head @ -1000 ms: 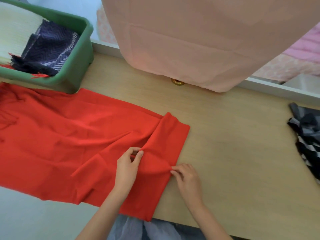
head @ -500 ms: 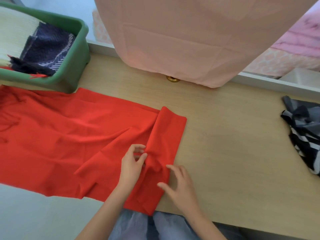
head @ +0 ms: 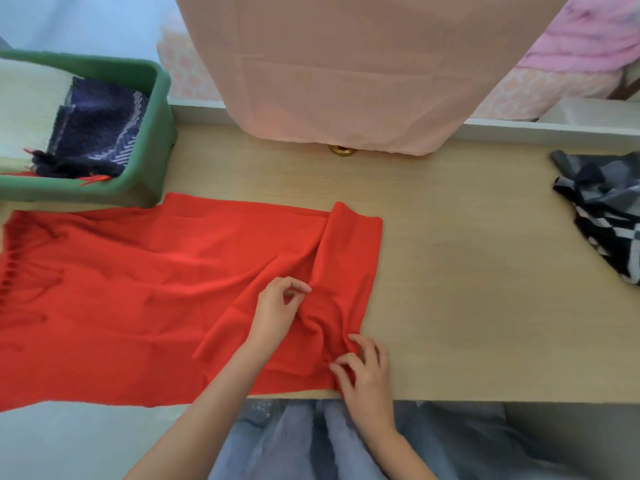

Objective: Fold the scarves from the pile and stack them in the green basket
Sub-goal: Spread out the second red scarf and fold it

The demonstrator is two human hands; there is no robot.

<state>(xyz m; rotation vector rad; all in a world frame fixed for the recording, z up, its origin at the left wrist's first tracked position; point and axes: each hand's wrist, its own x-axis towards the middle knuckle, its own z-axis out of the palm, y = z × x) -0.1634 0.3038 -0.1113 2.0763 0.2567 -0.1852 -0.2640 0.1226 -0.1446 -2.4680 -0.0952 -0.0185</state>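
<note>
Lower centre, the folded end of the red fabric scarf [head: 156, 289] is pinched by the right grip [head: 367, 372], presumably for straightening; whether cloth is held by the curled left grip [head: 277, 306] cannot be told.

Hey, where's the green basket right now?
In the head view, the green basket sits at the far left of the table, just beyond the spread red scarf, holding folded scarves.

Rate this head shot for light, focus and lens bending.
Head view: soft, even light, no harsh glare on the table; head view: the pink cloth hanging at the top looks soft-focused; head view: the green basket and the fringe of the red scarf smear toward the left edge, where the wide lens bends lines.
</note>
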